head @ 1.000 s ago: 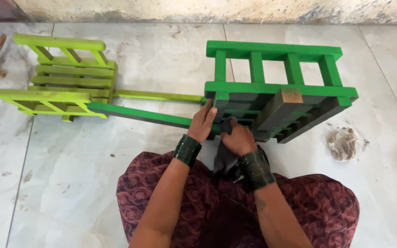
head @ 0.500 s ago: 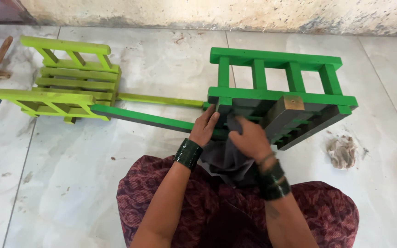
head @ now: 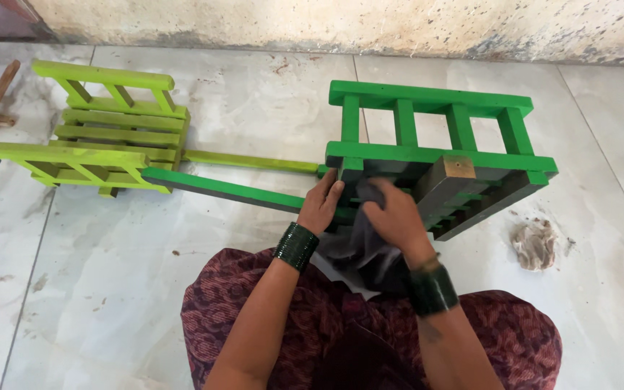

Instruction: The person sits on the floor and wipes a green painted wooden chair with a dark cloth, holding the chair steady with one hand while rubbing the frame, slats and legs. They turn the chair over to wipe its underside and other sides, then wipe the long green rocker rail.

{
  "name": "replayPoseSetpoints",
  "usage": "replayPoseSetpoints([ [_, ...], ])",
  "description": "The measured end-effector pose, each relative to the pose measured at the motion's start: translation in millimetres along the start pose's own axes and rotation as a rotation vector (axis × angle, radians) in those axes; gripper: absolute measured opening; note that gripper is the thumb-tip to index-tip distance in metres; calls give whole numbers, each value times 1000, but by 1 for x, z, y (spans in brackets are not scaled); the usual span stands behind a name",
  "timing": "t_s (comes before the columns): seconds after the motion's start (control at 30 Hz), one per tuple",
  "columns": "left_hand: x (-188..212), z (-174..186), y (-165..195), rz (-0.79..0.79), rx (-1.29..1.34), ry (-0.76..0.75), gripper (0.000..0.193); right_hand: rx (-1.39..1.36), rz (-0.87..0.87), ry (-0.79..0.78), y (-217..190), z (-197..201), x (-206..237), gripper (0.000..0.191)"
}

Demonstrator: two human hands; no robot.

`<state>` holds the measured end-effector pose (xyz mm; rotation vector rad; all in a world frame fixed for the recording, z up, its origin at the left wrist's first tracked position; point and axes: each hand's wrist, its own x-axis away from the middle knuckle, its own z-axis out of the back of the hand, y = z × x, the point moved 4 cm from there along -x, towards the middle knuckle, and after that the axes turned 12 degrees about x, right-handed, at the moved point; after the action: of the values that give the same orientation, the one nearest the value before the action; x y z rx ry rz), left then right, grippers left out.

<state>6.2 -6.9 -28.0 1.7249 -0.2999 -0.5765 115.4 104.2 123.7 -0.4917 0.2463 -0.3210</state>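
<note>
Green chair frame [head: 435, 155] blocks ahead; floor [head: 254, 94] beside lies open.
</note>
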Motion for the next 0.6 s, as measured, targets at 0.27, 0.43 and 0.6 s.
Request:
replayPoseSetpoints([
  [0.27,8,6,8,-10,-20,31,66,-109,-66,385,-5,11,20,62],
  [0.43,21,19,11,10,30,-3,70,270,-15,327,-20,-25,43,82],
  [0.6,28,33,12,6,31,-17,76,141,-289,23,-4,-47,73,90],
])
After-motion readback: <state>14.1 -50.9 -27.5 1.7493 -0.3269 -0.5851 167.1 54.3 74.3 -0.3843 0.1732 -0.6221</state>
